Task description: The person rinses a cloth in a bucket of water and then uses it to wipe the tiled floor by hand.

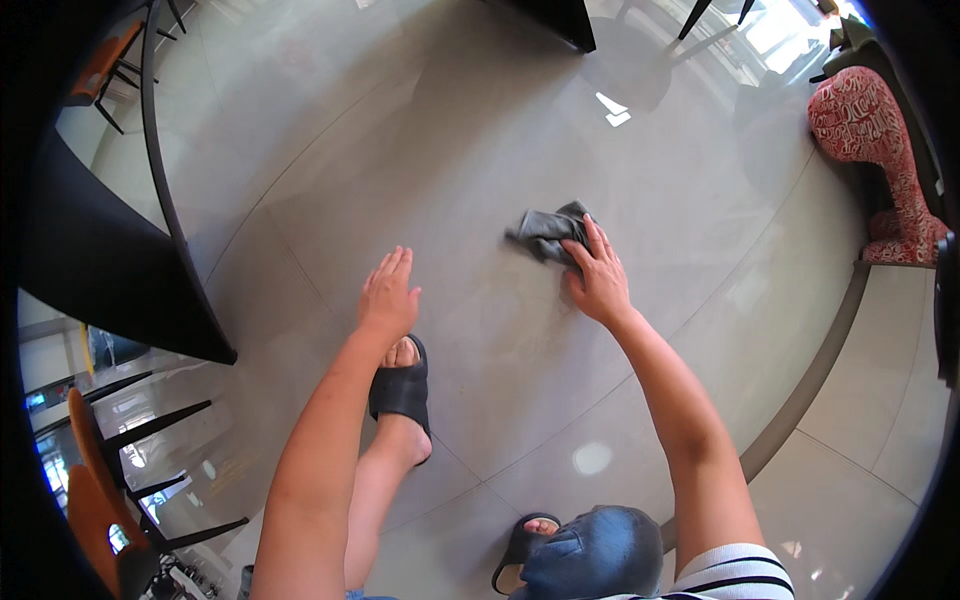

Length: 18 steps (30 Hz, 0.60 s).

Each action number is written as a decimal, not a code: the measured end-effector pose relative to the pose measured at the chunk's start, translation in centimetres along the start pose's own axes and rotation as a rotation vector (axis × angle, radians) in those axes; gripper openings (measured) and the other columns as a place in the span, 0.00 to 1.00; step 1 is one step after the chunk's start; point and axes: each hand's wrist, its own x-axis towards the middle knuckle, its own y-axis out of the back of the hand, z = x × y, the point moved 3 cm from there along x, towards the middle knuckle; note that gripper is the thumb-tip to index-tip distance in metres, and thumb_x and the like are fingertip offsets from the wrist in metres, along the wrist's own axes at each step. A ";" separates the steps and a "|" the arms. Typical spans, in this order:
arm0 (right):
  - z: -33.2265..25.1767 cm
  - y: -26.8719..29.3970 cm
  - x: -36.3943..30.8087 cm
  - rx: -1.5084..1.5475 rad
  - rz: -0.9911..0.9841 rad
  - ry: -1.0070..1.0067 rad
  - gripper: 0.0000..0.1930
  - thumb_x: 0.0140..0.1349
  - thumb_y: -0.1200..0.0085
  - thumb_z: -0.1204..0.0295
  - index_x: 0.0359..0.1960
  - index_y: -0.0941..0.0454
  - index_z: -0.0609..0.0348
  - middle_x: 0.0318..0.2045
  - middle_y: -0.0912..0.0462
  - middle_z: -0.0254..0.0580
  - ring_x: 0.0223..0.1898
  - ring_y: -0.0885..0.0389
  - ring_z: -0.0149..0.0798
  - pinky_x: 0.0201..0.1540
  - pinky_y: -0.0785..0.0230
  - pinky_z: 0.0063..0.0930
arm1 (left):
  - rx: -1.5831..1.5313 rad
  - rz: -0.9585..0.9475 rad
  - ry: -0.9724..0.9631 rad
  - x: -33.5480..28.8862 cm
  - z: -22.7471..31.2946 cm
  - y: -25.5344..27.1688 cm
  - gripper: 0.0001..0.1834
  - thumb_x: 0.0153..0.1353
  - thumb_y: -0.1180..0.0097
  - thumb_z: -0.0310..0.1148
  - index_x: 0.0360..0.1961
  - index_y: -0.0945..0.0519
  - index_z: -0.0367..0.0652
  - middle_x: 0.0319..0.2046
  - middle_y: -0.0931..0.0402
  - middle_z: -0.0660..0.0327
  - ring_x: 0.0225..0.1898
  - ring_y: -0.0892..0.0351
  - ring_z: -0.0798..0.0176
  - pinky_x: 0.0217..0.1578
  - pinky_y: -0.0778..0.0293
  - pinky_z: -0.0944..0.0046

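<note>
Grey cloth (545,232) is on the floor (470,330), ahead-right of the left slipper (401,392), long axis roughly left-right; right hand (602,280) nearer, fingers extended over its right end, unclamped; left hand (388,300) just ahead of slipper, flat, fingers straight.

Bright glare upper right, soft shadows on glossy floor (520,410), strong edge distortion.

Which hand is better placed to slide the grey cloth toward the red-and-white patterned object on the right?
Probably the right hand: it rests on the grey cloth and is nearer the red-and-white patterned object. The left hand looks empty and is apart from the cloth.
</note>
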 end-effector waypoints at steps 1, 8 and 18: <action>-0.1 -0.2 0.0 -0.046 -0.047 -0.017 0.25 0.52 0.47 0.79 0.55 0.25 0.52 0.68 0.34 0.48 0.68 0.38 0.54 0.63 0.37 0.48 | -0.014 0.004 -0.004 -1.0 0.1 0.1 0.36 0.60 0.40 0.32 0.69 0.37 0.40 0.70 0.39 0.49 0.71 0.41 0.49 0.69 0.42 0.52; 1.9 -1.7 -3.1 -0.065 -0.054 -0.012 0.29 0.57 0.49 0.78 0.63 0.28 0.43 0.70 0.36 0.36 0.68 0.37 0.47 0.62 0.38 0.48 | -0.022 -0.051 -0.064 -7.5 0.7 1.4 0.36 0.60 0.39 0.31 0.69 0.36 0.41 0.71 0.41 0.51 0.72 0.42 0.50 0.68 0.39 0.51; -1.5 -9.0 5.7 -0.145 0.213 -0.226 0.24 0.64 0.52 0.73 0.63 0.28 0.52 0.72 0.39 0.44 0.73 0.43 0.47 0.70 0.52 0.48 | -0.003 -0.034 0.275 -6.8 -8.8 -1.8 0.43 0.60 0.46 0.24 0.73 0.52 0.33 0.74 0.54 0.45 0.75 0.52 0.47 0.73 0.48 0.56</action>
